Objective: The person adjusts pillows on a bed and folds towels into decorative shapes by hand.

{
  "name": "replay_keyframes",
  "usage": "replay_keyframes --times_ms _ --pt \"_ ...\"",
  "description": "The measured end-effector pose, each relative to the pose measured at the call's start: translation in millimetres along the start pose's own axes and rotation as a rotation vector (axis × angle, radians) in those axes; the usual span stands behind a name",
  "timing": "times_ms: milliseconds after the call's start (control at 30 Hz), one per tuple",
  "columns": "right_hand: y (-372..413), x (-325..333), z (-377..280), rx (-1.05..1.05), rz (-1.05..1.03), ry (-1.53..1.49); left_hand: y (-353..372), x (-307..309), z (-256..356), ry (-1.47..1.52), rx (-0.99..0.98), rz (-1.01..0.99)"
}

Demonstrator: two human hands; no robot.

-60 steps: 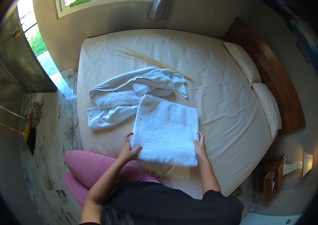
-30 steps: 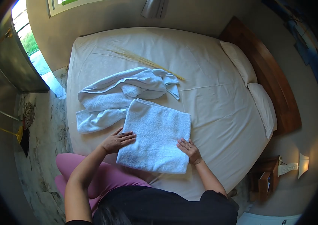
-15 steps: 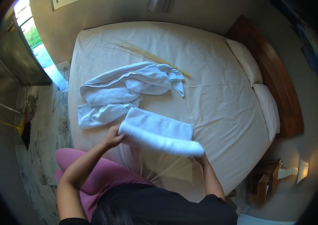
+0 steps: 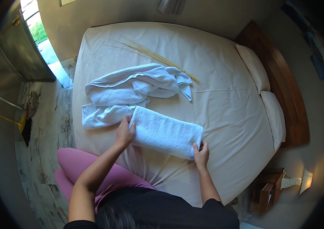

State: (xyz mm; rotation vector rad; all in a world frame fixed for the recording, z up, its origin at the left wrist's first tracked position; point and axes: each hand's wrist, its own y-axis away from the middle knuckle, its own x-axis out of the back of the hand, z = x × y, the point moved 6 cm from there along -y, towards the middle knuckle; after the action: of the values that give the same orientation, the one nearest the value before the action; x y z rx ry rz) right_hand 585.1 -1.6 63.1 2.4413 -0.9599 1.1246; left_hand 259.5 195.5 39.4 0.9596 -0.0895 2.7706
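A folded white towel (image 4: 166, 131) lies on the bed (image 4: 223, 107) in front of me. At its left edge is my left hand (image 4: 125, 131), its fingers closed on the towel's side. My right hand (image 4: 201, 153) pinches the lower right corner, thumb on top and fingers partly under it. Beyond the folded towel lies a crumpled pile of white towels (image 4: 135, 86), which its upper left corner nearly touches. A bundle of thin straw-coloured sticks (image 4: 158, 57) rests behind the pile.
Two pillows (image 4: 253, 66) lean near the wooden headboard (image 4: 280, 76) at the right. A bedside table (image 4: 267, 191) and a lit wall lamp (image 4: 306, 181) are at the lower right. A broom (image 4: 26, 129) stands at the left, near the door (image 4: 24, 49).
The raised flap of the towel has come down onto the rest of it, and both hands have lowered with it. The towel's fuzzy top now shows as one flat rectangle.
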Motion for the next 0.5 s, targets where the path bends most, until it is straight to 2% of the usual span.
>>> replay_keyframes --times_ms 67,133,200,267,300,400,500 --pt "9.6 13.4 -46.0 0.413 0.336 0.171 17.9 24.3 55.8 -0.209 -0.365 0.317" --pt "14.9 -1.0 -91.3 0.516 0.231 0.028 22.9 -1.3 87.1 -0.247 -0.528 0.066" --pt "22.2 -32.6 -131.1 0.583 0.060 0.029 30.0 -36.8 116.4 -0.374 -0.638 -0.103" --pt "22.3 -81.4 -138.2 0.666 -0.118 0.252 27.9 -74.3 106.0 -0.507 -0.633 -0.187" --pt "20.5 -96.8 -140.0 0.654 -0.209 0.414 22.3 -89.2 86.5 -0.458 -0.625 -0.195" --pt "7.0 -120.1 -120.7 0.644 -0.203 0.506 16.8 -94.9 69.8 -0.437 -0.599 -0.191" --pt "-2.4 -108.1 -104.4 0.560 -0.178 0.577 14.9 -86.3 67.5 -0.382 -0.550 -0.145"
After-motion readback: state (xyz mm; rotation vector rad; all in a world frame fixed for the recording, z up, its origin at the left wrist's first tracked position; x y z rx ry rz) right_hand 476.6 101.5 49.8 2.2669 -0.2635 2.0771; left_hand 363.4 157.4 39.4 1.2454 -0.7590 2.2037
